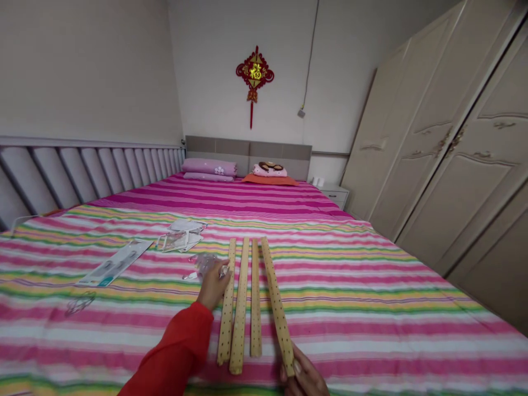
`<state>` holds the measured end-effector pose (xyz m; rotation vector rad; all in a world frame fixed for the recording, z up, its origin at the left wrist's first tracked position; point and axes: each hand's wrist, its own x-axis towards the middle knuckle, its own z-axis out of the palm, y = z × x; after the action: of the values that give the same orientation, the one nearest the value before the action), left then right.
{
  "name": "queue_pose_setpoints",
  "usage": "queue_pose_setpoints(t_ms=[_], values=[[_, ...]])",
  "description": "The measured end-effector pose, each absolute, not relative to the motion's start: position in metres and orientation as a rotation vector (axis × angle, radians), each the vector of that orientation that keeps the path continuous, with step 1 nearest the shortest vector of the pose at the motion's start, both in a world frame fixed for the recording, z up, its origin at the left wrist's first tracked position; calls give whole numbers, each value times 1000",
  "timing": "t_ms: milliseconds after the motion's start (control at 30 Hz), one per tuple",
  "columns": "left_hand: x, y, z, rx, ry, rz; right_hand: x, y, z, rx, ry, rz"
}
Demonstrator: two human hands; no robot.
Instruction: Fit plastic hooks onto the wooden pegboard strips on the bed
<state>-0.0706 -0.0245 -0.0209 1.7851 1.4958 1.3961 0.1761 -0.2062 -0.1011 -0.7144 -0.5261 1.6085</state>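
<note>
Several long pale wooden strips with rows of small dark holes lie side by side on the bed, pointing away from me. My right hand point(303, 374) grips the near end of the rightmost strip point(277, 302), which slants outward from the others. My left hand point(213, 285) is at the leftmost strip point(226, 319), its fingers closed around a small shiny thing point(224, 270) too small to name. Just beyond that hand is a clear plastic bag point(202, 263), partly covered by it. Between the outer strips lie a wider strip point(241, 308) and a shorter one point(256, 308).
Left of the strips are a flat clear package point(117, 264), a pile of pale packets point(181, 235) and a tangle of thin wire or cord point(80, 302). Pillows point(209, 168) rest by the headboard point(280, 151). A rail point(94, 170) runs along the left; a wardrobe point(437, 132) stands right.
</note>
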Motion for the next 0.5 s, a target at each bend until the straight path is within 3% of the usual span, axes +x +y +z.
queue_pose_setpoints(t_ms=[300, 500], values=[[-24, -135, -58, 2403, 1491, 936, 159, -185, -92, -730, -479, 1585], [-13, -150, -85, 2638, 1475, 764, 152, -189, -98, -900, -547, 1480]])
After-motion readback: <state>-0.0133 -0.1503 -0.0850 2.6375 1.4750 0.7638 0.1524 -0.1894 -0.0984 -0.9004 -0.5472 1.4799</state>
